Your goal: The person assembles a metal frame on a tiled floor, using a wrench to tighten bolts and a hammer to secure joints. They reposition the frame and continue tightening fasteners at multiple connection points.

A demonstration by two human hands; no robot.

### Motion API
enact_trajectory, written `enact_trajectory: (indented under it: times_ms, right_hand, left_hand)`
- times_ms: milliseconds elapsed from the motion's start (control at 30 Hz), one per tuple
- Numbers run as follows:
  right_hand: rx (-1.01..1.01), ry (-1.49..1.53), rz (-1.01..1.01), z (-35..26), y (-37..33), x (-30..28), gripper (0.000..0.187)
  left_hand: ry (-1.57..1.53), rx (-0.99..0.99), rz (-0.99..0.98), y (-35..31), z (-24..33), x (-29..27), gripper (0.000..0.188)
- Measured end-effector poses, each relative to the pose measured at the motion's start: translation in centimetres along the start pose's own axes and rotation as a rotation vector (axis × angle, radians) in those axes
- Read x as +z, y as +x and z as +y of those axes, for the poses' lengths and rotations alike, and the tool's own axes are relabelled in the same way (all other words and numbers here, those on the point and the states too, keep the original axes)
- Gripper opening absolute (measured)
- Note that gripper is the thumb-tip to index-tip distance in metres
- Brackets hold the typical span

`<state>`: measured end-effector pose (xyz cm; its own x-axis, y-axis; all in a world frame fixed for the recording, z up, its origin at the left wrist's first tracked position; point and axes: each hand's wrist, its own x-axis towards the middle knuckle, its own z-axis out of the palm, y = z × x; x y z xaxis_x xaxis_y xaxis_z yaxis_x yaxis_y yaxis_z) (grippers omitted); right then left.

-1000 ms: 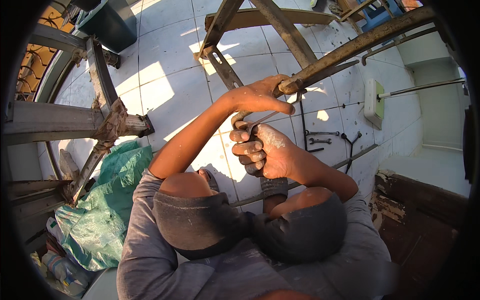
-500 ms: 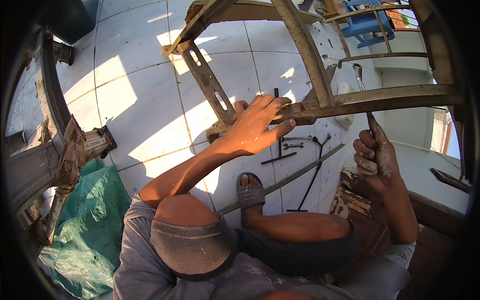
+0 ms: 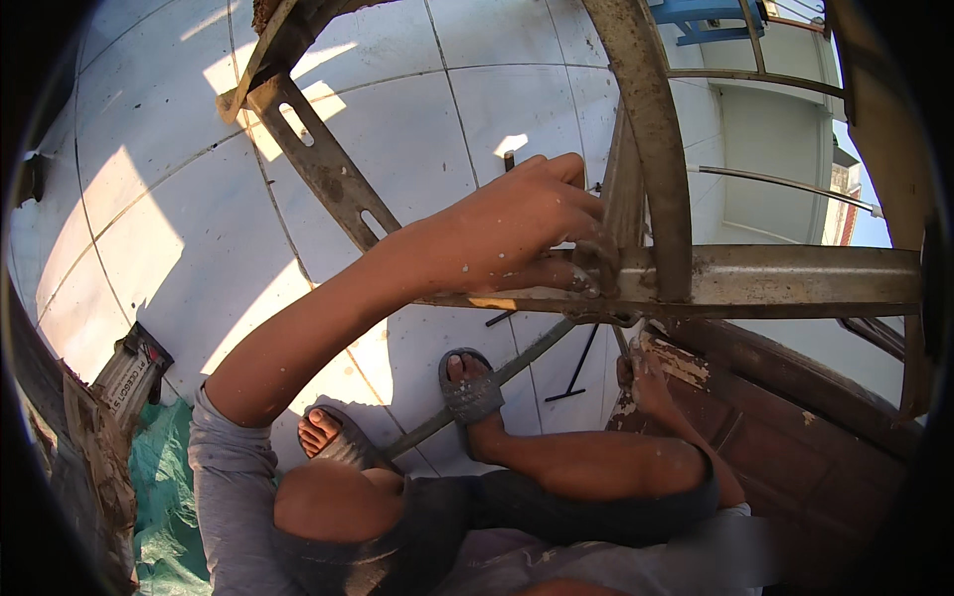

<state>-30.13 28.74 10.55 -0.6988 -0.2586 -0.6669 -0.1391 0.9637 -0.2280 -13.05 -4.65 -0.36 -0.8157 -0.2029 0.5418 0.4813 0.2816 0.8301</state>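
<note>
Where metal frame [image 3: 805,276] overhangs right hand [image 3: 651,379], grip unclear; left hand [image 3: 527,226] clamped on frame; brown panel [image 3: 785,437] near.

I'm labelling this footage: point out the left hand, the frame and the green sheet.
Left hand [image 3: 522,223]: head view, back of the hand.
Frame [image 3: 805,277]: head view, right part of its long bar.
Green sheet [image 3: 167,502]: head view, middle of its visible part.

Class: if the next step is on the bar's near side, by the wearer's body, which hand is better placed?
Probably the right. The right hand is already on the near side of the bar, close to its edge; the left hand lies mostly beyond it, fingers curled down.
</note>
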Motion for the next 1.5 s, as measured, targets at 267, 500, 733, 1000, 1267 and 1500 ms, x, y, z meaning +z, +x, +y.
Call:
enact_trajectory:
  times_ms: [267,500,733,1000,1267,1500]
  right_hand:
    - [-0.147,-0.261,-0.316,6.1,0.1,2.0,0.043]
    - [-0.069,-0.246,-0.332,7.3,0.8,2.7,0.048]
    - [-0.142,-0.170,-0.363,7.6,4.0,6.6,0.054]
    - [-0.129,0.339,-0.616,5.3,3.5,12.0,0.053]
    - [-0.170,0.667,-0.533,7.0,4.3,15.3,0.038]
    - [-0.087,0.878,-0.379,7.4,2.7,17.0,0.026]
  left_hand:
    - [-0.160,0.138,0.092,0.6,-1.8,1.1,0.025]
    - [-0.032,0.191,0.091,1.1,-1.7,0.2,0.021]
    - [0.017,0.089,0.038,0.8,-0.5,-0.5,0.019]
    - [-0.158,-0.509,0.858,-10.3,0.5,-0.6,0.030]
    - [0.345,-0.405,0.008,-9.8,-0.5,2.0,0.024]
    - [0.487,-0.511,-0.222,-8.4,0.3,1.7,0.026]
